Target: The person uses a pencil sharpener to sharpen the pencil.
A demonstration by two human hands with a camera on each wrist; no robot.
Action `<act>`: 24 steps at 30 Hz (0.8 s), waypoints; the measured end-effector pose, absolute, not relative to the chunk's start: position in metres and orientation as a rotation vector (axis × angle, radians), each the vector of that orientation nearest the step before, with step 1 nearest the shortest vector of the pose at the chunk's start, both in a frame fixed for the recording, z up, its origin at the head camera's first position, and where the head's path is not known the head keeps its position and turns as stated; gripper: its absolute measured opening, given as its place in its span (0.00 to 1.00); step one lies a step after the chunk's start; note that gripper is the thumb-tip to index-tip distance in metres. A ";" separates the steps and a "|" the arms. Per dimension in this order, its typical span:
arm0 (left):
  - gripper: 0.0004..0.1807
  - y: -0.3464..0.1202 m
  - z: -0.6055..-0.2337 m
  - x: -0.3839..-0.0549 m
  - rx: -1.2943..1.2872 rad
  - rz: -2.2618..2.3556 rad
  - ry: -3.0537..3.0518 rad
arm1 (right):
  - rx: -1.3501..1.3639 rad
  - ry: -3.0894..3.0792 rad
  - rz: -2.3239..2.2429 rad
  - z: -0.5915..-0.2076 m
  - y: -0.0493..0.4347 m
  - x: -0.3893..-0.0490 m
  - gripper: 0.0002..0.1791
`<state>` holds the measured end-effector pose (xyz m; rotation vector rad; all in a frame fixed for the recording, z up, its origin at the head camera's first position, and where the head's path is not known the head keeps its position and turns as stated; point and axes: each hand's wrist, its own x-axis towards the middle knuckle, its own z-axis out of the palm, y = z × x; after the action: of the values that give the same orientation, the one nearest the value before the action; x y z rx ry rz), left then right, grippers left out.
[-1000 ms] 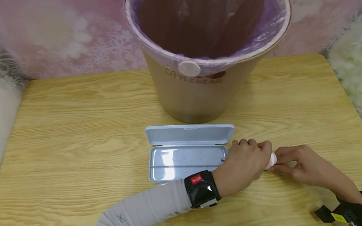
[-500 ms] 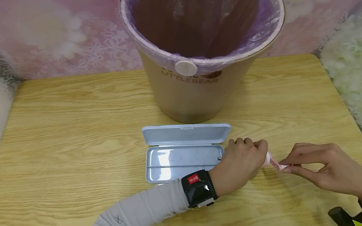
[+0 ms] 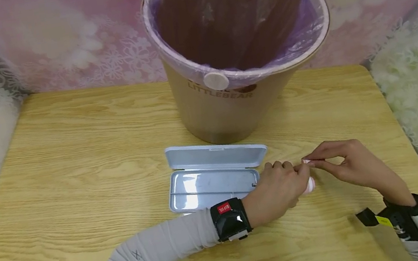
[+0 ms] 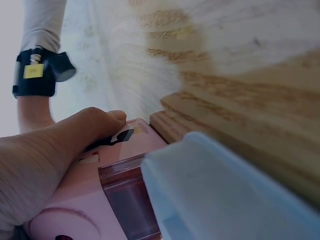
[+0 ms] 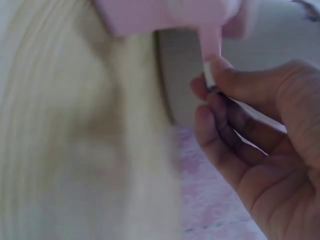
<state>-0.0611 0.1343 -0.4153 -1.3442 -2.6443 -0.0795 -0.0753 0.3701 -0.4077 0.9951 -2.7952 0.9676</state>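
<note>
My left hand (image 3: 276,190) grips a pink pencil sharpener (image 4: 82,182), its thumb lying along the top; in the head view the hand hides most of the body. A clear drawer window (image 4: 132,200) shows on the sharpener's side. Between thumb and fingers, my right hand (image 3: 347,163) pinches the end of the pink crank handle (image 5: 210,42), which in the head view points up to the far side of the sharpener. Just left of the left hand lies an open light-blue pencil case (image 3: 217,156), its lid tipped back.
A large beige bin (image 3: 227,114) with a purple liner bag (image 3: 311,27) stands behind the pencil case on the wood-grain table (image 3: 91,135). A pink floral cloth (image 3: 67,39) hangs behind the table, and pale fabric flanks both sides.
My right hand has swung out to the lower right, then up and back with the crank handle. The left hand has kept its grip on the pencil sharpener in the same place.
</note>
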 end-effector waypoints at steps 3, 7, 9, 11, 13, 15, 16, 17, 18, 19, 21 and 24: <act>0.23 0.136 -0.416 -0.059 -1.369 -0.088 -2.670 | 1.062 -2.822 1.016 -0.423 0.372 -0.074 0.25; 0.18 0.136 -0.418 -0.060 -1.335 -0.086 -2.651 | 1.121 -2.852 0.988 -0.434 0.370 -0.065 0.24; 0.15 0.136 -0.418 -0.061 -1.314 -0.087 -2.639 | 1.124 -2.871 0.957 -0.435 0.367 -0.058 0.23; 0.11 0.135 -0.417 -0.061 -1.302 -0.090 -2.623 | 1.117 -2.889 0.960 -0.433 0.364 -0.050 0.22; 0.10 0.135 -0.417 -0.061 -1.287 -0.077 -2.599 | 1.108 -2.906 0.994 -0.429 0.361 -0.042 0.21; 0.07 0.135 -0.418 -0.062 -1.275 -0.060 -2.579 | 1.113 -2.921 1.039 -0.424 0.359 -0.035 0.19; 0.07 0.135 -0.418 -0.062 -1.266 -0.051 -2.574 | 1.114 -2.922 1.060 -0.421 0.358 -0.032 0.19; 0.06 0.135 -0.419 -0.062 -1.259 -0.045 -2.568 | 1.118 -2.922 1.080 -0.418 0.358 -0.029 0.19; 0.06 0.135 -0.419 -0.062 -1.252 -0.041 -2.564 | 1.125 -2.918 1.100 -0.414 0.358 -0.026 0.19; 0.06 0.135 -0.420 -0.062 -1.248 -0.038 -2.562 | 1.136 -2.906 1.118 -0.410 0.358 -0.024 0.20; 0.07 0.135 -0.420 -0.062 -1.242 -0.035 -2.562 | 1.155 -2.883 1.122 -0.400 0.359 -0.020 0.21; 0.08 0.134 -0.420 -0.061 -1.251 -0.040 -2.563 | 1.144 -2.813 1.085 -0.384 0.362 -0.020 0.25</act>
<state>-0.0615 0.1345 -0.4197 -1.2510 -2.5633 -0.0397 -0.0195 0.3624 -0.3835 1.1440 -2.8134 1.0848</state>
